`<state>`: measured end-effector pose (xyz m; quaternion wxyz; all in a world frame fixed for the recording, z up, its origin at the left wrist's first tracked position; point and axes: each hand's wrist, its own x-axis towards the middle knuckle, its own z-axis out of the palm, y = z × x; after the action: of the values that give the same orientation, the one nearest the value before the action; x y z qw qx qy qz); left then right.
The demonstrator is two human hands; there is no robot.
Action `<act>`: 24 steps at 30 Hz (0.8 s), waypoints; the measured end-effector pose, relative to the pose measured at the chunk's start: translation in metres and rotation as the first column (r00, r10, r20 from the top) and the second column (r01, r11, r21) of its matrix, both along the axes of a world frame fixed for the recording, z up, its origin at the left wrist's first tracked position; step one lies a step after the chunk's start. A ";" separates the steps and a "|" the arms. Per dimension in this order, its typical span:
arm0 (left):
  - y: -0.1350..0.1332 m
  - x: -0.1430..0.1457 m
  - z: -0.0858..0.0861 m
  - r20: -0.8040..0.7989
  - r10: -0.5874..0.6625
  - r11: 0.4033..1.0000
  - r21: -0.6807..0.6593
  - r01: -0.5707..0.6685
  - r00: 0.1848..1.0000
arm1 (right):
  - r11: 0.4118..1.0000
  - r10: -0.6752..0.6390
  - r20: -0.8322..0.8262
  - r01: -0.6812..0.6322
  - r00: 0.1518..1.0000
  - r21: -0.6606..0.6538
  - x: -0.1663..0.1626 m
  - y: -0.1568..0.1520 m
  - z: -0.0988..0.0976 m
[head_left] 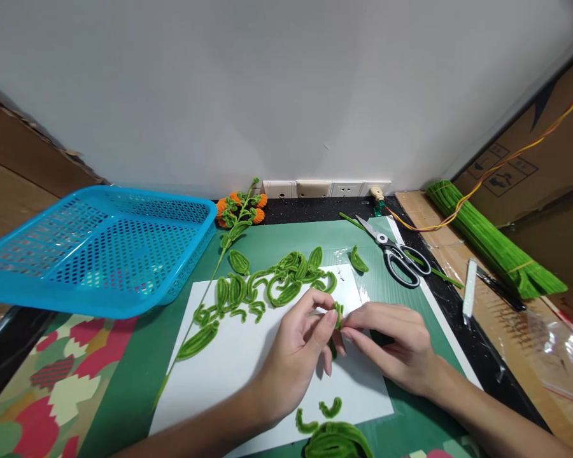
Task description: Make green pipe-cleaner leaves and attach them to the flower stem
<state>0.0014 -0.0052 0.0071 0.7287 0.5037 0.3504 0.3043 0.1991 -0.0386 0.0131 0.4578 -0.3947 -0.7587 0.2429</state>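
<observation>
Pinching a short green fuzzy pipe-cleaner piece (337, 313) between them, the left hand (296, 353) and right hand (391, 346) meet fingertip to fingertip above the white rectangular paper sheet (233, 369), each closed narrowly on one end of the piece, a hold that suits bending so small and springy a length. The piece sits just above the sheet's right-hand part, between the two thumbs. Finished green pipe-cleaner leaf loops (277, 283) lie clustered on the far part of the sheet, near enough to be reached and plain to see against the white. A long green stem bearing orange pipe-cleaner blossoms (241, 213) lies slantwise across the sheet's left edge. More curled green offcuts (332, 429) rest near the wrists. Grey-handled scissors (396, 257) lie to the right on the green cutting mat (138, 362), beside the working hand. A bundle of straight green pipe cleaners (487, 242) lies well apart on the worktop's right edge, and a blue perforated plastic basket (100, 245) stands at the left.
</observation>
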 end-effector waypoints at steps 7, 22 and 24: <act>-0.001 0.000 -0.001 -0.021 -0.025 1.000 0.008 0.025 0.999 | 0.998 -0.064 -0.057 0.065 0.996 0.014 0.004 0.002 0.000; -0.001 -0.003 -0.001 -0.055 -0.005 1.000 -0.022 0.004 0.998 | 0.977 -0.200 -0.198 0.180 0.960 -0.113 0.004 -0.004 -0.008; -0.001 -0.003 -0.001 -0.053 -0.002 1.000 -0.017 0.001 0.999 | 0.975 -0.200 -0.207 0.173 0.957 -0.142 0.004 -0.003 -0.007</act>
<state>-0.0018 -0.0065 0.0064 0.7238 0.5055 0.3716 0.2872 0.2027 -0.0421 0.0062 0.5350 -0.4626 -0.6461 0.2868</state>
